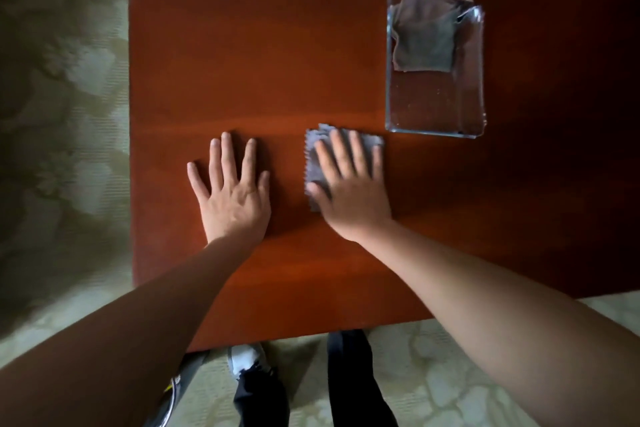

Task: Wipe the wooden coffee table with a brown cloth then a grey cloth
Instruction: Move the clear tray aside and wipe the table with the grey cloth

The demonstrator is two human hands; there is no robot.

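Observation:
The reddish wooden coffee table fills most of the view. A small grey cloth with zigzag edges lies flat on it near the middle. My right hand presses down on that cloth with straight, spread fingers and looks slightly blurred. My left hand rests flat on the bare wood to the left of the cloth, fingers spread. The brown cloth lies crumpled in the far end of a clear glass tray at the right of the table.
The table's left edge and near edge border a pale patterned carpet. My feet and dark trousers stand just below the near edge. A light object shows at the top right corner beyond the table.

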